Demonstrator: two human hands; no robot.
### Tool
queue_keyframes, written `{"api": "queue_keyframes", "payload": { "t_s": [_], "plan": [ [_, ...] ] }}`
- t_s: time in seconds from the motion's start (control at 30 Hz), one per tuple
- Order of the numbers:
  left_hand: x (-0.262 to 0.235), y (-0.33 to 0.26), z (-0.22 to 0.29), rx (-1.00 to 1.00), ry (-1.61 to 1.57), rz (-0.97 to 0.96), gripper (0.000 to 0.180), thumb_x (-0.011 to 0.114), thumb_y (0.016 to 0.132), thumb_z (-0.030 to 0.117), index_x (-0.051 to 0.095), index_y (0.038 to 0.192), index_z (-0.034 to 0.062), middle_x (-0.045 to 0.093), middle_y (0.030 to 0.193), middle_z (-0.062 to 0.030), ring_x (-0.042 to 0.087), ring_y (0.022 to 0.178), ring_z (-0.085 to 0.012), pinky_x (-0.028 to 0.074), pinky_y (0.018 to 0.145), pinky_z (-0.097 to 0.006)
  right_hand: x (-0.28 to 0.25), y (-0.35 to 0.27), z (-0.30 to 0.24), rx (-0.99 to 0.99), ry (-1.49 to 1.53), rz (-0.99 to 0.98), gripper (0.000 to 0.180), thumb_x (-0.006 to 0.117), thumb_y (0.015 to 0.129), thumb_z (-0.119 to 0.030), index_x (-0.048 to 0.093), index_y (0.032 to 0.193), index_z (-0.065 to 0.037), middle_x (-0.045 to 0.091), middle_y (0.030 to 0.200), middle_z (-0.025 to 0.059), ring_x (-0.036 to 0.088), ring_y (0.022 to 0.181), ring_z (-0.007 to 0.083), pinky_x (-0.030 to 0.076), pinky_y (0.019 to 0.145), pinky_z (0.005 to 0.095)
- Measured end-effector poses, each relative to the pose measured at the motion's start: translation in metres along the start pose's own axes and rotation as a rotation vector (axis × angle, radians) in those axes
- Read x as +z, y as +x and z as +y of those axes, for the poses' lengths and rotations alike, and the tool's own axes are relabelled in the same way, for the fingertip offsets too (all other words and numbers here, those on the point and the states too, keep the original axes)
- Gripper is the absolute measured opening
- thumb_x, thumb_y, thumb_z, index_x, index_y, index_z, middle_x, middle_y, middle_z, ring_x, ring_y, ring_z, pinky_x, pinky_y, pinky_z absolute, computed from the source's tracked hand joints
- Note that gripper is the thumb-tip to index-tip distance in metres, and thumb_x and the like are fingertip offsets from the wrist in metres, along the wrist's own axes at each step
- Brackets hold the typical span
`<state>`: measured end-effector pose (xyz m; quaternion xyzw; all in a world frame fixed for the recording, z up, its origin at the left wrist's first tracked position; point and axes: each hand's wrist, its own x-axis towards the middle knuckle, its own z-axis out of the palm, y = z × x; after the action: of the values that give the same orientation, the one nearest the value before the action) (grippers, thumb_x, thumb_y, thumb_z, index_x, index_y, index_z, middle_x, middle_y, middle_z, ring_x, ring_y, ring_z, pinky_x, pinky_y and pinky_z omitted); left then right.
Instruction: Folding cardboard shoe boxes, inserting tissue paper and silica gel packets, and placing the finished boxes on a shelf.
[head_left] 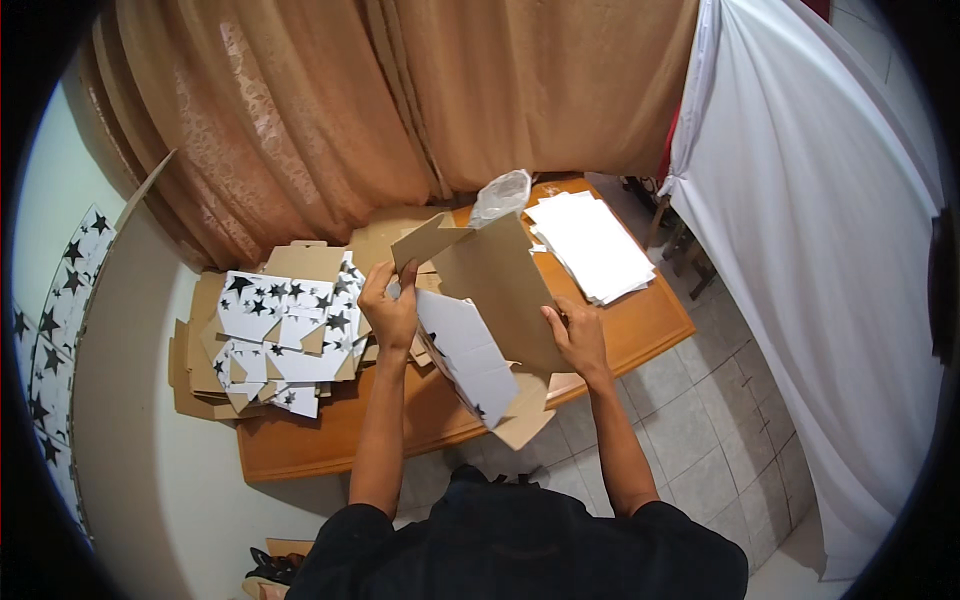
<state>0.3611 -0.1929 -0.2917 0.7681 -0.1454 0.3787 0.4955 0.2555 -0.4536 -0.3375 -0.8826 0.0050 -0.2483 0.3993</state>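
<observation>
Between my hands, a partly folded cardboard box (pixel 490 265) is held up above the table's front edge. Its inner faces are plain brown, while one side panel is white with black stars. My left hand (pixel 392 310) grips the box's left side near a raised flap, thumb up against the cardboard. On the opposite side, my right hand (pixel 577 338) pinches the edge of the large brown panel. A small brown flap hangs from the lower end of the box, tilted toward me. The box hides part of the table behind it.
A pile of flat star-printed cardboard pieces (pixel 290 320) covers the left of the wooden table (pixel 350 440). White sheets (pixel 592 245) lie stacked at the right, near a clear plastic bag (pixel 500 198). Brown curtains (pixel 300 110) stand behind; a white cloth (pixel 800 220) hangs at the right.
</observation>
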Motion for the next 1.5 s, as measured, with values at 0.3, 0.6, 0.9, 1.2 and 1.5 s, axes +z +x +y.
{"api": "queue_keyframes", "payload": {
  "t_s": [0.3,0.6,0.9,1.2,1.5],
  "plan": [
    [0.082,-0.099,-0.076,-0.483,-0.25,-0.454,0.081,0.074,0.093,0.037,0.031,0.156,0.0123,0.045,0.147,-0.0257,0.052,0.13,-0.0334,0.042,0.104,-0.041,-0.051,-0.01,0.044,0.137,0.171,0.121,0.024,0.063,0.097,-0.022,0.07,0.1,0.001,0.067,0.073,0.0185,0.067,0.064,0.0263,0.05,0.06,0.0361],
    [0.082,-0.12,-0.027,-0.673,-0.607,-0.961,0.112,0.083,0.083,0.04,0.003,0.156,0.0098,0.034,0.15,-0.0334,0.05,0.133,-0.0398,0.039,0.113,-0.051,-0.041,0.004,0.069,0.23,0.235,0.122,0.026,0.063,0.098,-0.022,0.07,0.105,0.001,0.069,0.075,0.0135,0.065,0.068,0.0139,0.05,0.061,0.0329],
    [0.092,-0.105,-0.05,-0.794,-0.445,-0.891,0.093,0.078,0.087,0.028,0.011,0.15,0.0141,0.057,0.129,-0.0316,0.064,0.112,-0.0337,0.055,0.089,-0.044,-0.017,0.037,0.08,0.312,0.263,-0.001,0.029,0.063,0.099,-0.022,0.07,0.105,0.006,0.07,0.08,0.0091,0.063,0.073,0.0111,0.05,0.065,0.0293],
    [0.055,-0.062,-0.036,-0.693,-0.279,-0.702,0.065,0.069,0.091,0.027,0.029,0.138,0.0079,0.067,0.105,-0.0322,0.07,0.093,-0.0392,0.052,0.086,-0.046,0.01,0.048,0.104,0.452,0.724,-0.063,0.028,0.064,0.1,-0.02,0.068,0.109,0.006,0.061,0.084,-0.004,0.048,0.074,0.0041,0.041,0.064,0.0217],
    [0.102,-0.103,-0.041,-0.526,-0.028,-0.761,0.033,0.054,0.094,0.022,0.037,0.113,0.0018,0.062,0.096,-0.0336,0.059,0.089,-0.0556,0.046,0.082,-0.058,0.022,0.034,0.176,0.516,0.325,-0.191,0.028,0.062,0.1,-0.018,0.068,0.111,0.007,0.067,0.086,0.001,0.054,0.076,0.0062,0.046,0.068,0.0236]
  ]
}}
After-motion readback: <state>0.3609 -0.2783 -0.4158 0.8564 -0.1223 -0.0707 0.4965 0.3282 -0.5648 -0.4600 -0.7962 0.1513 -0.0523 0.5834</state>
